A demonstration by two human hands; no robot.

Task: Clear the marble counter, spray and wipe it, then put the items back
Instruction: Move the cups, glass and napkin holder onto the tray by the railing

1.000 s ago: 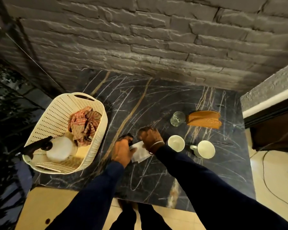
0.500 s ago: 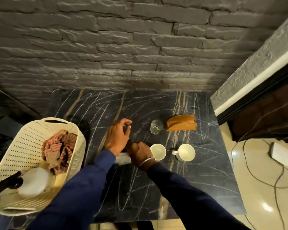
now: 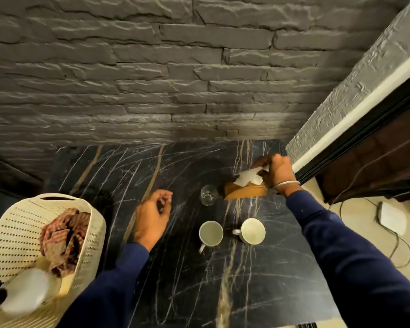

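Note:
The black marble counter [image 3: 175, 268] runs up to a stone wall. At its back right stands a wooden napkin holder [image 3: 245, 191], and my right hand [image 3: 276, 172] grips white paper napkins [image 3: 249, 177] right at the holder's top. A clear glass [image 3: 208, 195] stands just left of the holder. Two white mugs [image 3: 210, 233] [image 3: 252, 230] sit side by side nearer to me. My left hand [image 3: 152, 216] hovers over the counter's middle with fingers loosely curled and nothing in it.
A cream perforated basket [image 3: 90, 233] sits at the counter's left end, holding a red checked cloth [image 3: 62, 237] and a white spray bottle [image 3: 24, 294]. A wall corner and dark cabinet [image 3: 365, 138] close off the right. Cables and a white box [image 3: 392, 217] lie on the floor.
My right hand has carried the white napkins from the counter's middle to the wooden holder at the back right. My left hand let go of them and stayed near the middle.

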